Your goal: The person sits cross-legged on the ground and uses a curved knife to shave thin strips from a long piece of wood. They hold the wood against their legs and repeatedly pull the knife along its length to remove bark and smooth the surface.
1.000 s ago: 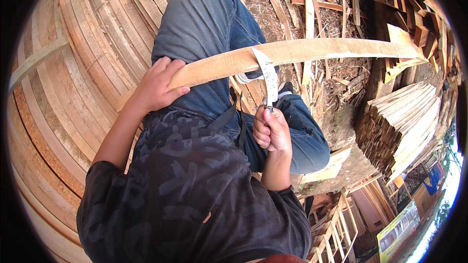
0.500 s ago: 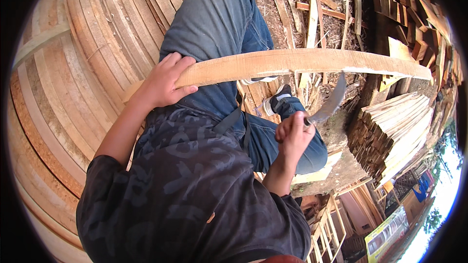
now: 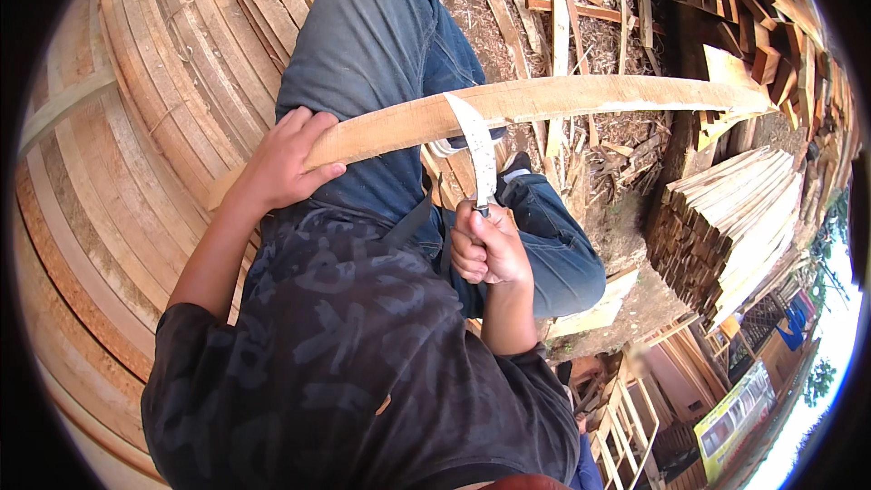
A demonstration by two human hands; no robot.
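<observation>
1. Pale, curved wooden plank (image 3: 544, 102) lies across my lap, over my blue jeans (image 3: 381, 54), its far end reaching toward the stacked wood on my right.
2. My left hand (image 3: 281, 163) clamps the near end of the plank, fingers (image 3: 313, 132) wrapped over its upper edge.
3. My right hand (image 3: 488, 249) is clenched around the handle of a curved steel blade (image 3: 478, 150).
4. That blade stands nearly upright, its tip laid against the plank's near face about midway along.
5. Bent wooden strips (image 3: 136, 154) lie piled at my left; a stack of thin cut slats (image 3: 726, 218) sits at my right, with scraps and shavings (image 3: 581, 27) on the ground ahead.
</observation>
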